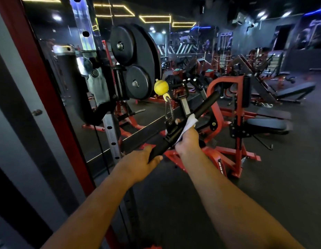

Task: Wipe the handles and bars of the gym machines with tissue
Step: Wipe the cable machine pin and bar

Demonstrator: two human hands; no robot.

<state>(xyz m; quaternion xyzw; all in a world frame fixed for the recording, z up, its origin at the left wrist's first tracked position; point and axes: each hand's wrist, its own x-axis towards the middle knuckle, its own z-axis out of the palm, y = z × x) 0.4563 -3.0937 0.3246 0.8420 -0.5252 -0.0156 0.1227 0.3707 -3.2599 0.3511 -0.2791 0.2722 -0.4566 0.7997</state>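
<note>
A black cable bar (204, 106) hangs tilted from a carabiner (169, 110) under a yellow stopper ball (161, 87). My left hand (140, 161) grips the bar's near, lower end. My right hand (187, 141) holds a white tissue (189, 123) against the bar just past its middle bracket. The bar's far end points up and to the right, bare.
The cable machine's black pulleys (134, 60) and its perforated steel upright (111, 133) stand close on the left, beside a red frame post (53, 105). Red and black gym machines (235, 112) and benches (296, 90) fill the dark floor to the right.
</note>
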